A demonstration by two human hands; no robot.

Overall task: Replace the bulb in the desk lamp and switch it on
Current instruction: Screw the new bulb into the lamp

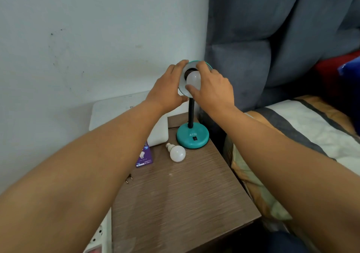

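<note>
A teal desk lamp stands at the back of the wooden bedside table, its round base [192,136] carrying a black switch [195,138] and a black flexible neck [191,114]. The lamp shade [183,86] is tilted toward me. My left hand [168,90] grips the shade's left rim. My right hand [211,88] holds a white bulb [193,79] that sits in the shade's socket, thumb and fingers around it. A second white bulb [176,152] lies loose on the table in front of the base.
A purple bulb box [144,157] lies left of the loose bulb, beside a white box-shaped object [158,134]. A plug [129,179] rests at the table's left edge, a power strip [97,237] below. A bed [292,136] and a blue headboard stand to the right.
</note>
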